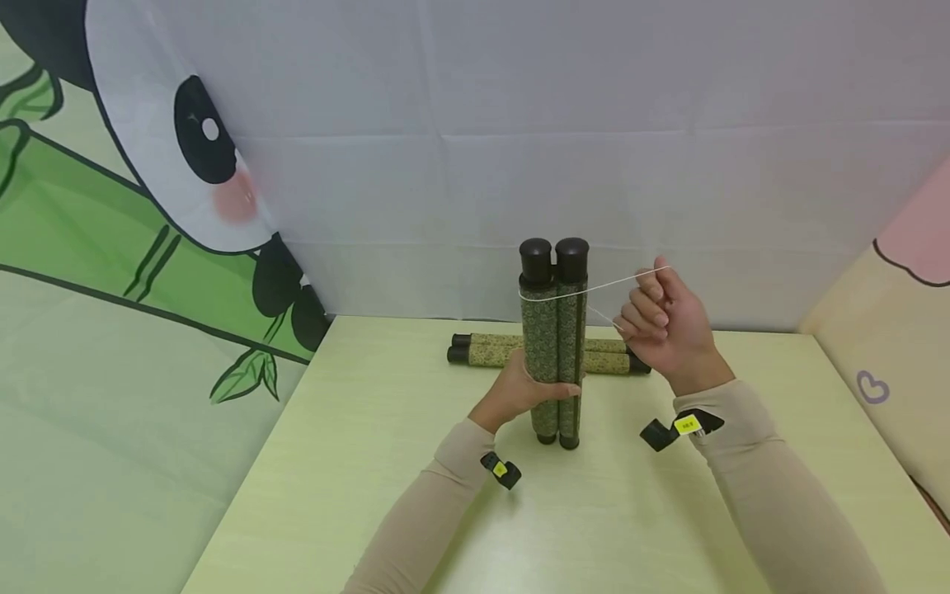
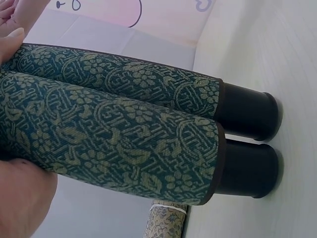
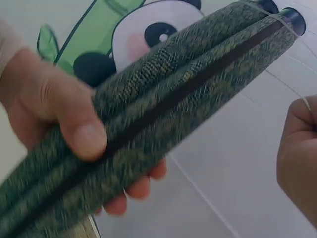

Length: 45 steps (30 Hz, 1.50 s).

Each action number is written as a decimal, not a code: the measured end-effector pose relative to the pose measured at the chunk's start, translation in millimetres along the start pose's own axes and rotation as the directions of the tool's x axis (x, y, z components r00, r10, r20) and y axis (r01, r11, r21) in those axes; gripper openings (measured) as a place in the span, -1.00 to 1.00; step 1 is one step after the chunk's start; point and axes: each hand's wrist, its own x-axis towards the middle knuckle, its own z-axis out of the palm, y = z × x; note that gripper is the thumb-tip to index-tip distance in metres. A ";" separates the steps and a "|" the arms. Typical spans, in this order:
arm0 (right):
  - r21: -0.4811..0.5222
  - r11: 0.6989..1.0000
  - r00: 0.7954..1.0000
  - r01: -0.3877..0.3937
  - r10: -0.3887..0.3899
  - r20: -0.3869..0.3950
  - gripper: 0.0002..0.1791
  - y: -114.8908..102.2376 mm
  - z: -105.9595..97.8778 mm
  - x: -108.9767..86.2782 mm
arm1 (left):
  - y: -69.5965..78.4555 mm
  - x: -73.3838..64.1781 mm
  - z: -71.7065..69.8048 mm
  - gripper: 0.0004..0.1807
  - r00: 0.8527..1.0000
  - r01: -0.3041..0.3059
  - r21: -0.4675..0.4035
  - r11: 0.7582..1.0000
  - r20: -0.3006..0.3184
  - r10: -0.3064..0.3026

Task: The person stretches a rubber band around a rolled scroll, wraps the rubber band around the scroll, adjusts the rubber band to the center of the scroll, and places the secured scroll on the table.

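Note:
My left hand (image 1: 519,388) grips a green patterned scroll (image 1: 540,355), rolled from both ends into two parallel rolls with dark end knobs. It stands nearly upright, and in the left wrist view its lower black knobs (image 2: 250,168) meet the tabletop. A thin white cord (image 1: 616,283) passes around the rolls below the upper knobs and stretches out to the right. My right hand (image 1: 664,326), fingers curled, holds that cord away from the scroll. The left thumb (image 3: 89,139) lies across the front of the rolls in the right wrist view.
Behind the upright scroll, another scroll (image 1: 486,355), yellowish with black ends, lies across the pale table (image 1: 356,462). A white band (image 2: 171,207) circles it. A printed cloth backdrop (image 1: 475,181) hangs behind the table.

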 end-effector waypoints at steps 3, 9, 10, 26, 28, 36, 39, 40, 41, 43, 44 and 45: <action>0.165 0.985 0.997 0.059 -0.050 -0.058 -0.40 2.7 2.1 -1.5 | -0.1 -2.4 0.3 -0.02 0.993 0.106 0.037 0.994 -0.056 -0.104; 0.358 0.918 0.985 0.171 -0.145 -0.097 -0.56 10.3 8.7 -2.9 | 1.4 -8.0 0.9 0.45 0.953 0.284 0.057 0.957 -0.128 -0.275; 0.372 0.911 0.984 0.177 -0.154 -0.091 -0.55 10.7 9.8 -3.2 | 1.1 -8.2 0.7 0.45 0.952 0.288 0.056 0.956 -0.128 -0.279; -0.042 0.953 0.953 0.301 -0.298 0.063 -0.60 -4.1 33.5 -5.5 | -4.1 -4.9 1.2 0.20 0.987 0.150 0.044 0.988 -0.072 -0.146; -0.040 0.949 0.949 0.313 -0.310 0.064 -0.65 -2.0 34.3 -3.6 | -4.5 -4.9 1.1 0.17 0.988 0.143 0.048 0.989 -0.069 -0.139; -0.070 0.912 0.913 0.404 -0.407 -0.025 -0.31 15.8 35.0 3.4 | -2.9 -6.6 0.3 0.20 0.984 0.163 0.051 0.985 -0.080 -0.159; -0.129 0.893 0.889 0.431 -0.445 -0.108 -0.18 21.1 36.0 6.3 | -0.3 -8.2 0.5 0.41 0.953 0.282 0.070 0.957 -0.133 -0.271; -0.139 0.891 0.885 0.433 -0.449 -0.124 -0.16 22.2 36.4 7.1 | 0.6 -8.3 0.5 0.45 0.943 0.311 0.074 0.948 -0.146 -0.298; -0.154 0.889 0.881 0.432 -0.452 -0.137 -0.15 23.0 36.8 7.8 | 1.4 -8.3 0.5 0.47 0.935 0.332 0.076 0.940 -0.155 -0.318; -0.178 0.891 0.883 0.418 -0.444 -0.151 -0.22 23.1 37.2 9.0 | 2.7 -8.0 0.5 0.47 0.929 0.348 0.076 0.934 -0.165 -0.332; -0.195 0.893 0.886 0.406 -0.437 -0.154 -0.28 22.6 37.6 9.7 | 3.1 -8.0 0.4 0.46 0.928 0.349 0.074 0.934 -0.166 -0.334; -0.249 0.882 0.884 0.400 -0.443 -0.147 -0.33 22.1 38.0 10.6 | 3.4 -8.0 0.3 0.46 0.928 0.348 0.074 0.935 -0.166 -0.333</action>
